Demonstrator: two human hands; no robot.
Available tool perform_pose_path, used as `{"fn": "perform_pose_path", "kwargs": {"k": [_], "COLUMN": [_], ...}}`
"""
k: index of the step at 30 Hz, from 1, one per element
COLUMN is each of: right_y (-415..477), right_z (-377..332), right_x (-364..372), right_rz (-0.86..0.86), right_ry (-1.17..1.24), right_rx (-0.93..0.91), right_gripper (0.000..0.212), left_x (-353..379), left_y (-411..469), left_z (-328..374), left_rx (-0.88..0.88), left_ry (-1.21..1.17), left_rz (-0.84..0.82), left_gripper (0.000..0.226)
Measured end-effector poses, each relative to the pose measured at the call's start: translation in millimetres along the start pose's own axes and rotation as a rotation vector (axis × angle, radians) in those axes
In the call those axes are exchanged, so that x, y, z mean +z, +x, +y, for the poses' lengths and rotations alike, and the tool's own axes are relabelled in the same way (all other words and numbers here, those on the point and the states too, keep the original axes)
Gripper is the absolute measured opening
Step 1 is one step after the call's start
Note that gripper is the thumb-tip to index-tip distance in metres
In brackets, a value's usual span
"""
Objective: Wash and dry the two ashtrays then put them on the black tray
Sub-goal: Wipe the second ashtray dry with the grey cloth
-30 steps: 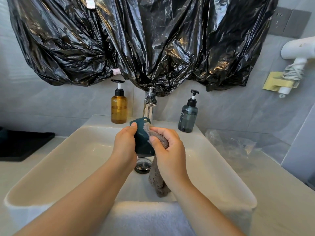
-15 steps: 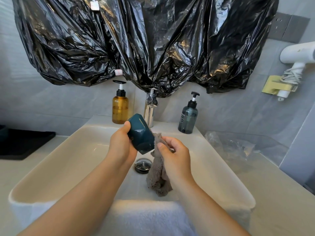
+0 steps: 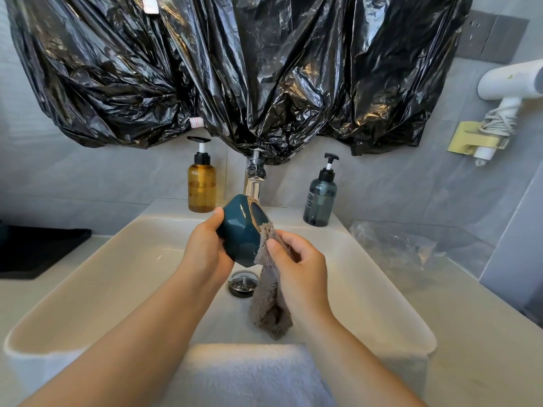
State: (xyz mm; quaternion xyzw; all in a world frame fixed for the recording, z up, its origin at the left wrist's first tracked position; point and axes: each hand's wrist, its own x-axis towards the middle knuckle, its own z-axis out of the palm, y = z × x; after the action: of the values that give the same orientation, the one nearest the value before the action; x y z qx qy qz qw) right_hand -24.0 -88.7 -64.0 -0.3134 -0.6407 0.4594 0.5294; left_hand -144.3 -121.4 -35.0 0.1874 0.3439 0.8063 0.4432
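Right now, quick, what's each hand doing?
Left hand: closed around the glossy teal ceramic ashtray.
Right hand: pinching the fuzzy grey cloth against it.

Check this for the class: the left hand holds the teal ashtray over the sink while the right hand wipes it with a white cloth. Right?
Not quite. In the head view the cloth is grey-brown, not white. The rest stands: left hand holds the teal ashtray over the sink, right hand wipes.
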Motion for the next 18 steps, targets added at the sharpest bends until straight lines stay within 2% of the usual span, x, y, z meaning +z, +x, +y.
{"fn": "perform_pose_path", "kwargs": {"k": [14, 16, 18], "right_y": [25, 33, 37], "right_z": [12, 14, 12], "right_x": [-13, -16, -18], "right_rz": [0.169, 0.167, 0.15], "right_ry": [0.075, 0.096, 0.16], "right_rx": [0.355, 0.441, 0.543], "right_gripper": [0.019, 0.01, 0.016], "left_x": [8, 9, 9], "left_y": [-10, -12, -14], "left_z": [0, 0, -1], "left_rx": [-0.065, -0.099, -0.122], "left_ry": [0.015, 0.018, 0.032], "left_rz": [-0.016, -0.032, -0.078], "left_gripper": [0.025, 0.026, 0.028]}}
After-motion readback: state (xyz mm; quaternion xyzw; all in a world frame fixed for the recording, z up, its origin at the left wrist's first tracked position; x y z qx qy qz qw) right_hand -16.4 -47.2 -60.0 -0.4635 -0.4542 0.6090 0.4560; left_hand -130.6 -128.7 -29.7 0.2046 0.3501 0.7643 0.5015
